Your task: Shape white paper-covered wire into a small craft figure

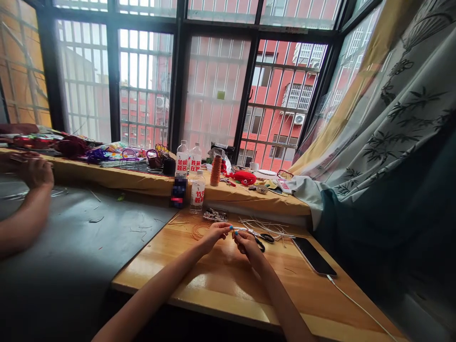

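My left hand (214, 236) and my right hand (245, 243) meet above the wooden table (210, 278), their blue-nailed fingertips pinched close together. What they pinch is too small to make out. Scissors with black handles (266, 238) lie just beyond my right hand, partly hidden by it. Behind my left hand rests a coil of thin orange-brown wire or cord (198, 232), partly covered by my fingers. Pale thin strips (265, 223) are scattered behind the scissors.
A phone (314, 256) with a white cable (359, 304) lies at the right. Water bottles (197, 194) and an orange thread cone (215, 171) stand at the back. Another person's hands (37, 172) are over the grey table (71, 237) at left. A curtain (377, 128) hangs right.
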### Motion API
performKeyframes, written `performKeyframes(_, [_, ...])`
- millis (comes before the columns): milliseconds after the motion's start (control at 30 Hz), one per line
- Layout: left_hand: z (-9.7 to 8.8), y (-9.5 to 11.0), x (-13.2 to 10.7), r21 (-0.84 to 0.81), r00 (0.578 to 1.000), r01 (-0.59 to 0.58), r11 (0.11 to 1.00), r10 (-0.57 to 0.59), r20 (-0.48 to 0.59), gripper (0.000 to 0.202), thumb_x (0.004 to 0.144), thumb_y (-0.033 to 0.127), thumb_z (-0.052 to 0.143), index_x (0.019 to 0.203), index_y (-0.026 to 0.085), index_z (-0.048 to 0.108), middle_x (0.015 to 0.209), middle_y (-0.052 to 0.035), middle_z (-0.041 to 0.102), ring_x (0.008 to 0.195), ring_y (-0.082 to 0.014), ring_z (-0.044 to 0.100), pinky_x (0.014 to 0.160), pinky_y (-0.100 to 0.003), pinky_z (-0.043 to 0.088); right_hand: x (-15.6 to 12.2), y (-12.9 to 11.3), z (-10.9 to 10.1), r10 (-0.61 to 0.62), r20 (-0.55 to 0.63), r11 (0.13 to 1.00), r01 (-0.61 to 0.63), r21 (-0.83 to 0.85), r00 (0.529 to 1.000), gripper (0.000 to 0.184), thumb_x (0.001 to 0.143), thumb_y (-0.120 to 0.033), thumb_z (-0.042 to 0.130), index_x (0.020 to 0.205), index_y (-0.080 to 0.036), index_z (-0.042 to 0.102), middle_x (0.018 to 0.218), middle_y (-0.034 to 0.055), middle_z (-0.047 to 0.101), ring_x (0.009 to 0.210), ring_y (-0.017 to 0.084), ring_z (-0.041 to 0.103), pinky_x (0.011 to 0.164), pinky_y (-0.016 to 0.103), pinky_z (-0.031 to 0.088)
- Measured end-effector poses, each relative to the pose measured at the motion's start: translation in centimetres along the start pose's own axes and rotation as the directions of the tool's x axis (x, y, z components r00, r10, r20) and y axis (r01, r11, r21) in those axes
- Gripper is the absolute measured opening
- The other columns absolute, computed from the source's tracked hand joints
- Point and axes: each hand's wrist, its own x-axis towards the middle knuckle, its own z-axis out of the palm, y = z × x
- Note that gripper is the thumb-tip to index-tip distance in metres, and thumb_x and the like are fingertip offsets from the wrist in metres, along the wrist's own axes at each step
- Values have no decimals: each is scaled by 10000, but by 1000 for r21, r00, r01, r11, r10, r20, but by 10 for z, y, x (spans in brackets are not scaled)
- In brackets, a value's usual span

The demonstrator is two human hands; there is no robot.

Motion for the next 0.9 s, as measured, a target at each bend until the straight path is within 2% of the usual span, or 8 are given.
performKeyframes(233, [4, 2, -1, -13, 998, -7, 1000, 6, -58, 274, 558, 337, 656, 715, 116, 620, 601, -3, 534, 519, -63, 396, 513, -202, 275, -1, -1, 1, 56, 19, 993, -58, 102, 998, 277, 582, -400, 589, 638, -160, 463, 483, -80, 315, 372, 24, 199, 384, 208, 80])
performKeyframes(400, [4, 2, 0, -29, 998, 11, 1000, -13, -60, 301, 543, 348, 662, 727, 113, 615, 598, -3, 524, 510, -60, 390, 506, -202, 277, -2, -2, 2, 59, 2, 991, -59, 121, 998, 297, 570, -409, 602, 642, -157, 463, 488, -78, 325, 376, 22, 209, 383, 205, 93])
performKeyframes(567, [3, 0, 2, 49, 993, 12, 999, -6, -120, 340, 521, 415, 652, 668, 113, 596, 534, 15, 477, 482, -57, 362, 470, -201, 261, 1, 2, 3, 28, -44, 1000, -28, -9, 999, 331, 583, -479, 556, 638, -164, 470, 473, -80, 329, 356, 26, 239, 362, 194, 121])
performKeyframes(700, [-5, -3, 9, 113, 969, 0, 994, 27, -244, 394, 511, 482, 618, 663, 122, 562, 491, 40, 427, 434, -48, 327, 436, -199, 250, 5, 3, 4, 33, -53, 994, -38, -100, 998, 364, 591, -513, 532, 651, -154, 520, 471, -74, 362, 328, 21, 239, 338, 190, 110])
performKeyframes(800, [-14, -3, 15, 181, 944, -13, 983, 71, -321, 383, 545, 493, 578, 663, 131, 538, 502, 36, 440, 413, -50, 311, 417, -200, 232, 3, -1, 5, -67, -113, 981, 45, -187, 991, 340, 619, -489, 526, 603, -150, 527, 460, -67, 360, 344, 26, 256, 342, 191, 144])
performKeyframes(900, [-19, -2, 17, 232, 931, -42, 972, 122, -343, 271, 578, 404, 590, 651, 149, 535, 544, 27, 477, 466, -72, 366, 446, -202, 260, 1, -5, 3, -206, -249, 969, 162, -187, 946, 322, 641, -471, 529, 559, -165, 472, 444, -72, 327, 368, 37, 268, 356, 190, 175])
